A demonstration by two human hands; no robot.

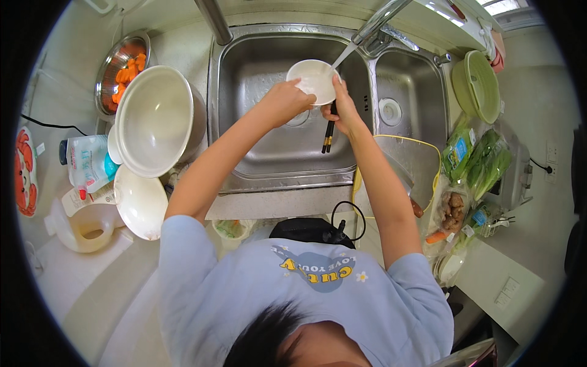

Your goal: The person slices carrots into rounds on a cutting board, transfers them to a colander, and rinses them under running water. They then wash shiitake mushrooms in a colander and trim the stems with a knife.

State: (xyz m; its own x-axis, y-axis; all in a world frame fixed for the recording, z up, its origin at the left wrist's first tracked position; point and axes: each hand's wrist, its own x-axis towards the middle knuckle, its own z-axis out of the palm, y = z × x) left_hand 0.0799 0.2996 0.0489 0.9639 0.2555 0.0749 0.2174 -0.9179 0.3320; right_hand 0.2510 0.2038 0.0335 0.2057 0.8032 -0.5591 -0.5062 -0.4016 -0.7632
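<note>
Water from the chrome faucet (377, 24) runs into a small white bowl (323, 85), held over the larger basin of a stainless steel double sink (257, 153). My left hand (284, 104) grips the bowl's near left rim, with fingertips over the inside. On the other side, my right hand (345, 108) has the bowl's right edge, its thumb up at the rim. That same hand also clasps black chopsticks (328, 137) with gold bands, pointing down towards me beneath the bowl. The bowl partly covers the basin's drain.
Left of the sink stand a large white pot (153, 121), a steel bowl of cut carrots (130, 73) and a white plate (141, 202). A knife (398, 172) lies on a yellow-edged cutting board (435, 172) at right. Bagged greens (488, 160) and a green colander (477, 87) sit beyond.
</note>
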